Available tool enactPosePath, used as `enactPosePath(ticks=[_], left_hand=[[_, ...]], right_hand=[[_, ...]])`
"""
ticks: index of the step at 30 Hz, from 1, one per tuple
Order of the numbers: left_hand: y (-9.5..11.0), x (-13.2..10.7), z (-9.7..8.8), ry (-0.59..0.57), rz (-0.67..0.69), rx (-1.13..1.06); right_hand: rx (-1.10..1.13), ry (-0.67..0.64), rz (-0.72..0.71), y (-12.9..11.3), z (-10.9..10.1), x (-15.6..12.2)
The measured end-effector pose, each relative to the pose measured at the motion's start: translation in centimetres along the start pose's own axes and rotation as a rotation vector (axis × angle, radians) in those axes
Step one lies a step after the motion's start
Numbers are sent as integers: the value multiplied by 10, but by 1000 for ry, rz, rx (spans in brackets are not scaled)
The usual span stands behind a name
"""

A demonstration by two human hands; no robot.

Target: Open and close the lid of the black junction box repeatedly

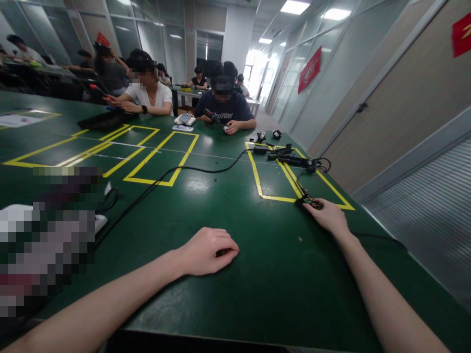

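Right hand point(329, 214) is gripping one black gadget point(308, 201), left hand point(208, 250) is curling loosely, can't tell if holding anything. Two people point(226, 105) are sitting across the surface point(257, 289).

A single view was taken by a camera worn on the person's head, held above the near edge of the wide green-topped table point(272, 279). It was aimed forward and down across the tabletop, with the bare left hand point(209, 251) and bare right hand point(329, 215) framed at close range. The room beyond was also taken in, up to the bright white rectangular ceiling lights point(295, 7), which were cut near the top.
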State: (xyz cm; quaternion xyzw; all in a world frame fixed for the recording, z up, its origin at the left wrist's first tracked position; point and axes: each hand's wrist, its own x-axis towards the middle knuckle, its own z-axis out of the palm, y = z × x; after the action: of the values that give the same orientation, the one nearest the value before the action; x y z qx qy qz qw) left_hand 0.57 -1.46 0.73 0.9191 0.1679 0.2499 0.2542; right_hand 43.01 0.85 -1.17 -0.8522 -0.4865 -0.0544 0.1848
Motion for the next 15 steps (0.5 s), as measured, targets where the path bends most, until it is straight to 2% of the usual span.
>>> enactPosePath(ticks=[3, 6, 9, 11, 13, 15], left_hand=[[-1, 0, 1, -10, -10, -1], [-1, 0, 0, 19, 4, 13], [0, 0, -1, 121, 34, 54], [1, -1, -3, 154, 37, 74], [1, -2, -4, 120, 16, 75], [0, -3, -4, 51, -14, 83]], right_hand=[[59, -124, -120, -41, -1, -24], [225, -200, -431, -86, -4, -62], [395, -374, -821, -123, -10, -108], [423, -487, -1006, -140, -16, -134], [430, -537, -1083, -149, -20, -150], [445, -567, -1092, -151, -21, -157]])
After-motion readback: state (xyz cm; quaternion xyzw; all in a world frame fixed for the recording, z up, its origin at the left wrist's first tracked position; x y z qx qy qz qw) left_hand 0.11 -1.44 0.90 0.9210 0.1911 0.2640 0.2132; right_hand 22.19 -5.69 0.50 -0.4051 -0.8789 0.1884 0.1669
